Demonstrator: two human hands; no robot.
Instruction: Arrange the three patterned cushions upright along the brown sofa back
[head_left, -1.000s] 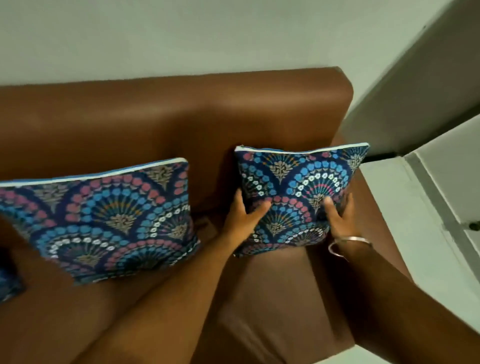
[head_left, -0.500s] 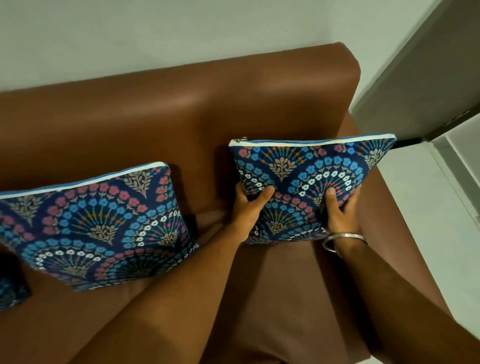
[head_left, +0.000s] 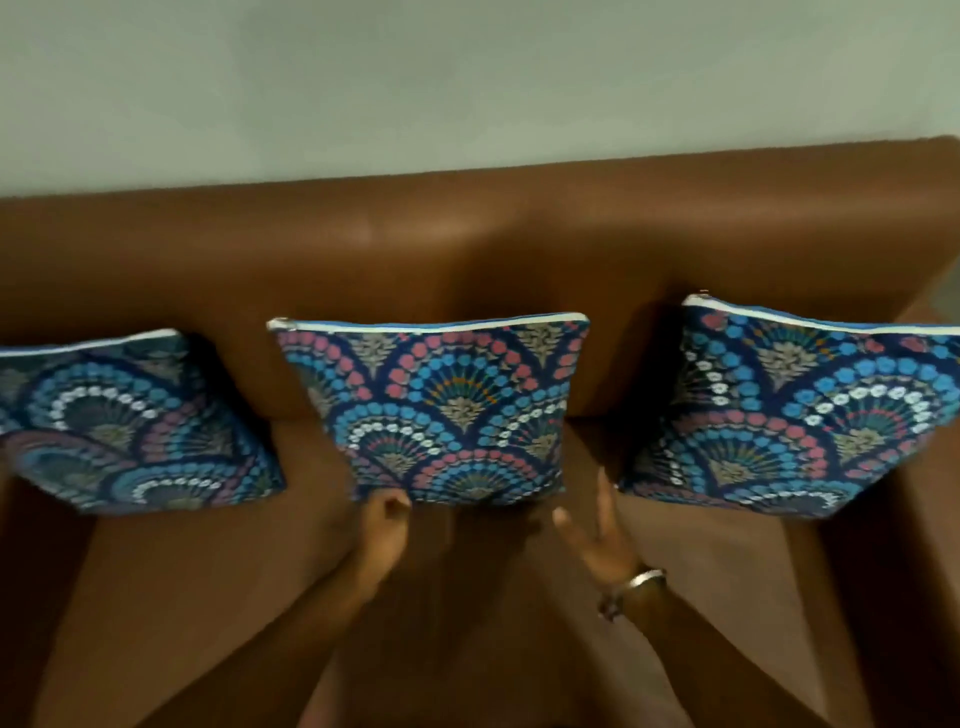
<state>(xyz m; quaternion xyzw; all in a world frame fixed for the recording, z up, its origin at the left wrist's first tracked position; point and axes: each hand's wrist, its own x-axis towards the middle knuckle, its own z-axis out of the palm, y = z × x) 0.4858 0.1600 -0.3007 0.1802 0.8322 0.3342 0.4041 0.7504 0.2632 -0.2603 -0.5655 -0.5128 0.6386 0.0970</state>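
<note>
Brown leatherette, smooth and faintly glossy: the sofa back (head_left: 467, 249) spans the head view from edge to edge, with the seat (head_left: 182, 571) below it and a pale wall above.

Head view, items in order from the left:

- Left cushion (head_left: 130, 421): printed fabric, dark blue with fan motifs in blue, pink and white; white-edged top seam. Leans against the sofa back, its left part cut by the frame edge.
- Middle cushion (head_left: 441, 405): same print, upright, top seam level, bottom edge on the seat. Well apart from both neighbours.
- Right cushion (head_left: 800, 410): same print, upright but turned slightly, its right corner out of frame.
- Left hand (head_left: 384, 519): fingers curled loosely, knuckles at the middle cushion's lower left corner; whether it touches or pinches the fabric cannot be told through the blur.
- Right hand (head_left: 597, 540): fingers spread, palm open, holding nothing, between the middle and right cushions and just off the seat. A metal bangle (head_left: 641, 579) sits at the wrist.

Handling notes, as a judgement: the cushions look light, soft and thinly filled, likely to slump or slide on the slick upholstery. Best taken by both side edges or lower corners and pressed back so the top seam rests against the sofa back. Nothing fragile.
</note>
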